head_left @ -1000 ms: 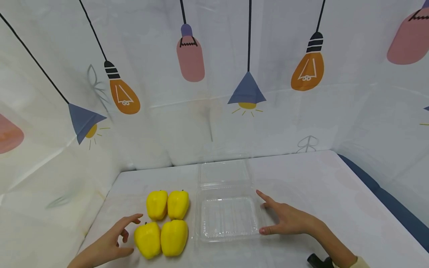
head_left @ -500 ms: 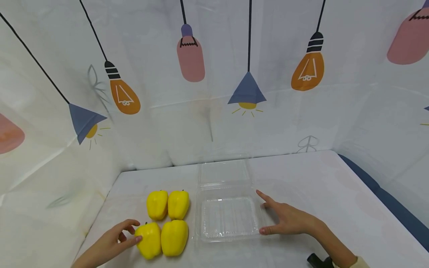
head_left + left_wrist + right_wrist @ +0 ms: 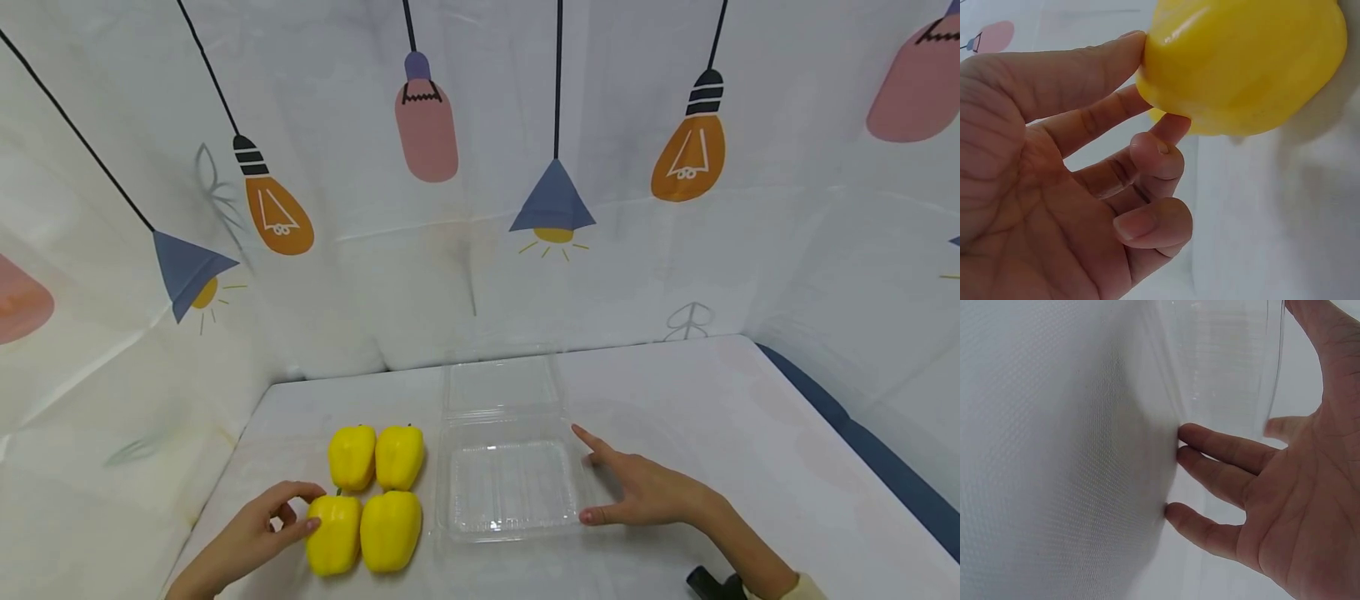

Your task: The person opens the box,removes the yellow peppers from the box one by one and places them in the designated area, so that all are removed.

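Four-lobed yellow bell peppers stand in two pairs left of centre in the head view. My left hand (image 3: 258,529) pinches the front left pepper (image 3: 335,540) between thumb and fingertips at its left side. In the left wrist view, thumb and index finger meet that pepper's skin (image 3: 1244,69), while the other fingers bend below it. The front right pepper (image 3: 391,533) stands close beside it. Right of them lies a clear plastic clamshell container (image 3: 510,487), its lid (image 3: 501,387) folded back. My right hand (image 3: 652,492) spreads its fingers along the container's right side, thumb at the near corner.
Two more peppers, a back left one (image 3: 351,458) and a back right one (image 3: 399,458), stand behind the front pair. A black object (image 3: 712,585) shows by the right wrist. White printed sheeting (image 3: 360,292) rises behind the white table (image 3: 750,433).
My left hand has moved in to the front left pepper and closed thumb and fingers on it; the pepper has shifted slightly right and stands straighter. My right hand keeps its place.
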The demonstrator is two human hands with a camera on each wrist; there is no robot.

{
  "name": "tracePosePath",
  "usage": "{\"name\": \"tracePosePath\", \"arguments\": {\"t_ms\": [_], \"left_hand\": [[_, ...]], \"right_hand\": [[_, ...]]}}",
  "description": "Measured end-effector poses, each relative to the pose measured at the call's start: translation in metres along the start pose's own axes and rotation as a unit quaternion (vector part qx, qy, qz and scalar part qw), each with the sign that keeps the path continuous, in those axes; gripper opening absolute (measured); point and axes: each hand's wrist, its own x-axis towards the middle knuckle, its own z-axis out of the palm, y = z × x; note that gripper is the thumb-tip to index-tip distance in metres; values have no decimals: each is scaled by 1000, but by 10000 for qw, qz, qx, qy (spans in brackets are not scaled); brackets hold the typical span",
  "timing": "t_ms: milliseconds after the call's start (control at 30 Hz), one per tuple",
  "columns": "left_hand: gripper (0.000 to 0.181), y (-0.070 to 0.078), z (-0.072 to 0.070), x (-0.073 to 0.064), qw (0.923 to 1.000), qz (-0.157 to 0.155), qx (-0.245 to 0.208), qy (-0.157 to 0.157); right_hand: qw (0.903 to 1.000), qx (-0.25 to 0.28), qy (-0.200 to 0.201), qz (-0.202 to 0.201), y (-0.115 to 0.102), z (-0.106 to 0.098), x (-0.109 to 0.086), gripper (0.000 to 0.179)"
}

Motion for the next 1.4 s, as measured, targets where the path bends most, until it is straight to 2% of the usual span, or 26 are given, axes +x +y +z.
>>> {"name": "tracePosePath", "arguments": {"t_ms": [133,233,300,467,600,833,1133,1400], "left_hand": [[28,-2,1,1,9983,546,-120,137],[29,-3,2,3,9966,782,-191,153],[30,-4,3,4,9972,703,-207,138],[33,-4,3,6,9995,128,-277,64],[34,-4,3,7,9990,-83,-442,-32],[32,-5,2,10,9984,328,-452,-71],[35,-5,2,6,9986,287,-425,-100],[40,-5,1,5,9993,-25,-364,45]], "right_hand": [[10000,-48,3,-18,1,1,1,106],[9999,-107,28,-70,2,1,2,105],[9998,-132,49,-113,1,2,2,105],[9998,-144,68,-119,1,3,3,105],[9999,-120,60,-100,0,3,3,106],[9999,-81,58,-90,0,3,5,106],[10000,-43,0,-45,0,4,5,106],[9998,147,-38,111,0,5,1,109]]}}
